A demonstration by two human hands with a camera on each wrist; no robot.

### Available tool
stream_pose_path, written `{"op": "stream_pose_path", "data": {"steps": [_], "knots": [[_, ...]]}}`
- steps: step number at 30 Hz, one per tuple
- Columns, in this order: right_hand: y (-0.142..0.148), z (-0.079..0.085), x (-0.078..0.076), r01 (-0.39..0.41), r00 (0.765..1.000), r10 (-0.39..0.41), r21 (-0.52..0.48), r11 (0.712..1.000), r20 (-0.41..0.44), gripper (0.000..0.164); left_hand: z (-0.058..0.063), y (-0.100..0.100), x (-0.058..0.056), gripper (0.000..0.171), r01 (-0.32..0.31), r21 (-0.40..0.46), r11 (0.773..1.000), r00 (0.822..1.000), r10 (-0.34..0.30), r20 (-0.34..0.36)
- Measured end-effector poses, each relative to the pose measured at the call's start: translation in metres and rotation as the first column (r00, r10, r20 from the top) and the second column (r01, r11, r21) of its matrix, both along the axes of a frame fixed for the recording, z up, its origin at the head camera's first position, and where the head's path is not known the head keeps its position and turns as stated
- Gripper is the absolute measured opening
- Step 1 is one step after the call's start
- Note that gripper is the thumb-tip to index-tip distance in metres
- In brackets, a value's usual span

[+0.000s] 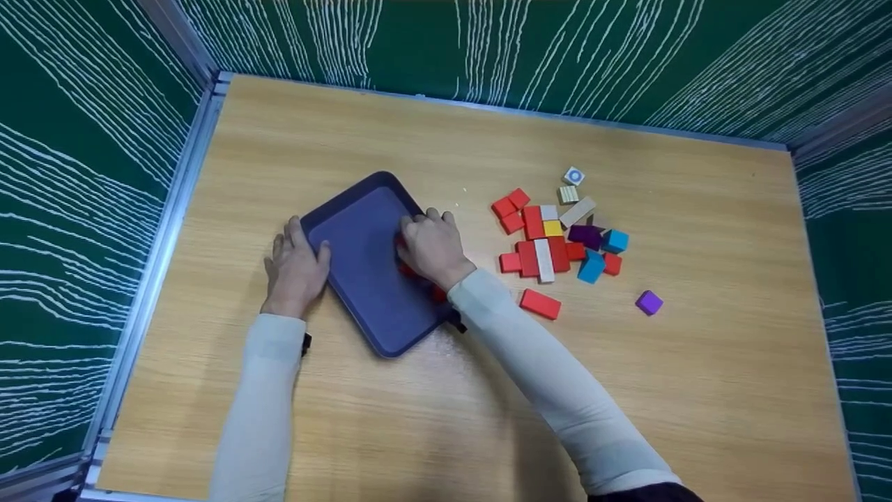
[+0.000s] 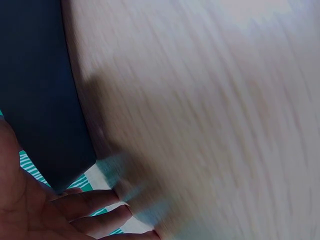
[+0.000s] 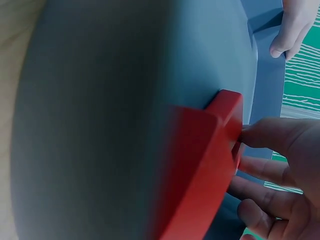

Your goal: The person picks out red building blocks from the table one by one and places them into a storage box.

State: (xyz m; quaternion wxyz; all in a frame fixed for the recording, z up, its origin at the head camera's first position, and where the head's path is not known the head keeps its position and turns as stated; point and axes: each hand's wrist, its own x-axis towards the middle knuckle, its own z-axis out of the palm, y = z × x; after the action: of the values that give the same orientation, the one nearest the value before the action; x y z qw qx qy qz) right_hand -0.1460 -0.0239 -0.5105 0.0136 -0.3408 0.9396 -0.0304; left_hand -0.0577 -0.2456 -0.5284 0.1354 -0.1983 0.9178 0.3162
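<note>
A dark blue tray (image 1: pixel 369 272) lies tilted to the left of the blocks. My left hand (image 1: pixel 296 268) rests against its left side, fingers extended along the outer wall and thumb at the rim. Inside the tray, by its right wall, my right hand (image 1: pixel 435 247) reaches down with curled fingers. Its fingertips pinch a small red block (image 3: pixel 230 107) in the right wrist view. Another, longer red block (image 3: pixel 192 175) lies right beside that one along the wall. In the head view my hand and sleeve mostly hide these blocks.
Right of the tray, several red blocks (image 1: pixel 533 223) cluster with a yellow block (image 1: pixel 552 228), blue blocks (image 1: pixel 591 266) and pale blocks (image 1: pixel 544 260). A purple cube (image 1: pixel 649 302) sits apart on the wooden table (image 1: pixel 697 390). Green walls (image 1: pixel 488 49) with white lines border the table.
</note>
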Motion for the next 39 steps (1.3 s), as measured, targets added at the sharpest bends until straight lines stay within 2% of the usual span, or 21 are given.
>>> {"op": "stream_pose_path", "data": {"steps": [10,13,17,20,25,28,33,36,39], "knots": [[0.006,0.005,0.000,-0.018,1.000,0.018,-0.027,0.999,0.007,0.028,0.000,0.000,-0.001,0.079,0.004,-0.014,1.000,1.000,-0.004,-0.002],[0.015,0.012,-0.003,-0.032,0.999,0.034,-0.099,0.995,0.013,0.026,0.001,0.000,-0.002,0.079,0.009,-0.009,1.000,1.000,-0.008,0.003],[0.033,0.020,-0.012,-0.029,0.999,0.035,-0.225,0.974,0.022,0.022,0.002,0.000,-0.002,0.080,0.010,-0.003,1.000,1.000,-0.010,0.008],[0.051,0.024,-0.021,0.004,0.999,0.010,-0.289,0.957,0.046,0.023,0.001,0.000,-0.001,0.080,0.009,-0.004,1.000,1.000,-0.009,0.006],[0.089,0.023,-0.037,0.115,0.990,-0.082,-0.319,0.941,0.115,0.028,0.000,0.000,0.001,0.080,0.008,-0.003,1.000,1.000,-0.008,0.004],[0.111,0.022,-0.045,0.221,0.970,-0.177,-0.304,0.927,0.166,0.029,0.000,-0.001,0.001,0.080,0.007,-0.003,1.000,1.000,-0.007,-0.001],[0.142,0.020,-0.058,0.396,0.903,-0.333,-0.228,0.889,0.271,0.037,0.000,-0.001,0.002,0.080,0.003,0.001,1.000,1.000,-0.003,-0.010],[0.154,0.019,-0.064,0.447,0.874,-0.379,-0.195,0.873,0.304,0.042,-0.001,-0.001,0.001,0.080,-0.001,0.002,1.000,1.000,0.001,-0.013],[0.162,0.017,-0.067,0.464,0.864,-0.398,-0.180,0.868,0.308,0.043,-0.001,0.000,0.000,0.080,-0.001,0.000,1.000,1.000,0.001,-0.016]]}}
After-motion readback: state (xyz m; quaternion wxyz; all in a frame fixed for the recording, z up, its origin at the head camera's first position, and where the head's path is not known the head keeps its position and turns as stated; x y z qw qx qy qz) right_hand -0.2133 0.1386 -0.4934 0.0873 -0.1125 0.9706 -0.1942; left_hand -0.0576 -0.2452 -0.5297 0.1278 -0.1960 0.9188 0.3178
